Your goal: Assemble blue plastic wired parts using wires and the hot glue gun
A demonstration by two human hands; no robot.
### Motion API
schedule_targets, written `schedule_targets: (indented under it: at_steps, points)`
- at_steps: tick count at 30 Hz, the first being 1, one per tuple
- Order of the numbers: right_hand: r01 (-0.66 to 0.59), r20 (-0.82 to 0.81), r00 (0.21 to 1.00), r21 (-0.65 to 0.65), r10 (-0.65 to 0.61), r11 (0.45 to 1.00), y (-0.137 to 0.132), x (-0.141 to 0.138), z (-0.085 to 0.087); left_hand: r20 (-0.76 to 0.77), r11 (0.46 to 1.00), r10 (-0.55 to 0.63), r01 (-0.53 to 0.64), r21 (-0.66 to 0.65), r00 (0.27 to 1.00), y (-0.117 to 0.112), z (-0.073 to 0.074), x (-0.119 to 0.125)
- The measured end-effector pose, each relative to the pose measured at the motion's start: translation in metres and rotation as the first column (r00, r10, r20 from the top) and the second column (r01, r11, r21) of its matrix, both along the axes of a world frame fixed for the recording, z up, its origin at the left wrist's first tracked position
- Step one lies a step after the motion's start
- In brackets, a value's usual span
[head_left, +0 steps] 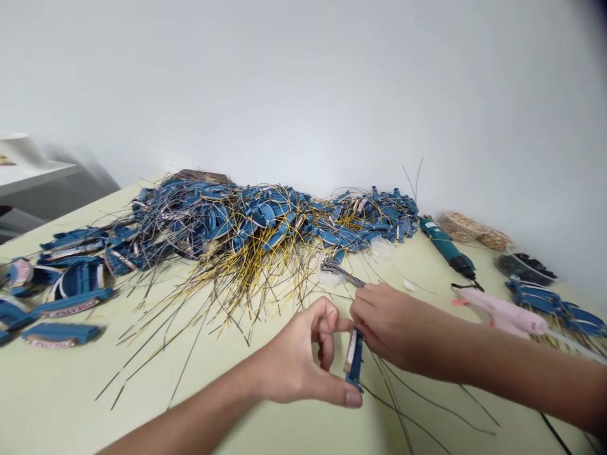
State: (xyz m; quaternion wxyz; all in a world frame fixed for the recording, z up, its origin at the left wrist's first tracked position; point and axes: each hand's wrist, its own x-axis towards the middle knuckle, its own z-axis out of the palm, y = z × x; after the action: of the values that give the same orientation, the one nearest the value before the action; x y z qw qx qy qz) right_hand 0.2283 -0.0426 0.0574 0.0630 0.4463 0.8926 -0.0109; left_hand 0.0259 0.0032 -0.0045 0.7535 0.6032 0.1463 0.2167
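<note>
Between the thumb and fingers of my left hand (303,357) is a small blue boat-shaped piece (354,358) with a white and tan edge, held upright by its ends. My right hand (391,325) is closed at the piece's upper end, its fingertips bent over it; whatever they pinch there is hidden. Thin dark wires (422,392) trail from beneath the right hand and the piece toward the lower right. Just beyond my right hand, a bundle of grey wires (344,273) lies with its near end by the knuckles.
A tangled heap of blue pieces with yellow and black wires (265,218) spans the table's back. More blue pieces (61,333) lie at left. At right are a green power tool (443,243), a pink glue gun (507,311), wicker baskets (462,226) and a bowl of black parts (524,268).
</note>
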Motion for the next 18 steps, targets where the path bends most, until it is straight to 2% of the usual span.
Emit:
schedule_targets:
  at_steps: [18]
  points:
    - [0.003, -0.006, 1.000, -0.038, -0.003, 0.999, -0.0014, 0.0002, -0.0039, -0.066, 1.000, -0.021, 0.022, 0.018, 0.998, -0.0006, -0.0007, -0.0021]
